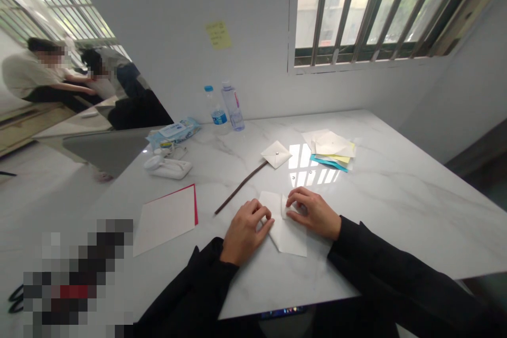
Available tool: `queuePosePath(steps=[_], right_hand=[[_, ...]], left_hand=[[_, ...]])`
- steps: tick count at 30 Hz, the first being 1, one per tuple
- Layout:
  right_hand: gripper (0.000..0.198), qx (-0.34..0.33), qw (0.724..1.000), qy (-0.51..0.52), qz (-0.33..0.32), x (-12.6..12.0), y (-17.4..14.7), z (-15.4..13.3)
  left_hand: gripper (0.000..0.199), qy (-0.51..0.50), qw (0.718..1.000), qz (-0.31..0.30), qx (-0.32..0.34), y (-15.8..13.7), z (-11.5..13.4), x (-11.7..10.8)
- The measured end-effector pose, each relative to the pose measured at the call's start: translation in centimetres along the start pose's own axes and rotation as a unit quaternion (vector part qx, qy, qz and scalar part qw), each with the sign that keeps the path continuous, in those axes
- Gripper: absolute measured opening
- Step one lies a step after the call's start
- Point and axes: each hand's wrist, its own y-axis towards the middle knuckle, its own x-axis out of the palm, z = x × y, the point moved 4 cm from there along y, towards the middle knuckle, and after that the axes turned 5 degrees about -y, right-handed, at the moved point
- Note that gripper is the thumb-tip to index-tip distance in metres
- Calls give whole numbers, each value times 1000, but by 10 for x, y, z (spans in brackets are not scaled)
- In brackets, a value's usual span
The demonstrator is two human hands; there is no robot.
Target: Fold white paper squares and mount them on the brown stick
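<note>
A partly folded white sheet of paper lies on the marble-patterned table between my two hands. Its left edge is folded over, and there my left hand holds it with bent fingers and thumb. On the upper right part, a raised flap is pinched by my right hand; the fingers cover some of that fold. Just beyond the hands is a folded white paper pinwheel with a small round pin head at its middle. A thin brown stick runs from it toward the lower left.
Blank white paper with a red sheet beneath lies at left. Folded papers in white, yellow and blue are stacked back right. Two bottles, a blue wipes pack and a white case stand toward the back left. Two people sit farther off.
</note>
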Motion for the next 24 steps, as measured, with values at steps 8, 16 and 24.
queuePosePath(steps=[8, 16, 24], right_hand=[[15, -1, 999, -44, -16, 0, 0, -7], [15, -73, 992, -99, -5, -8, -1, -7], [19, -108, 991, -61, -50, -2, -1, -10]], left_hand=[[41, 26, 998, 36, -34, -18, 16, 5], [11, -10, 1000, 22, 4, -9, -6, -1], [33, 8, 999, 10, 39, 5, -15, 2]])
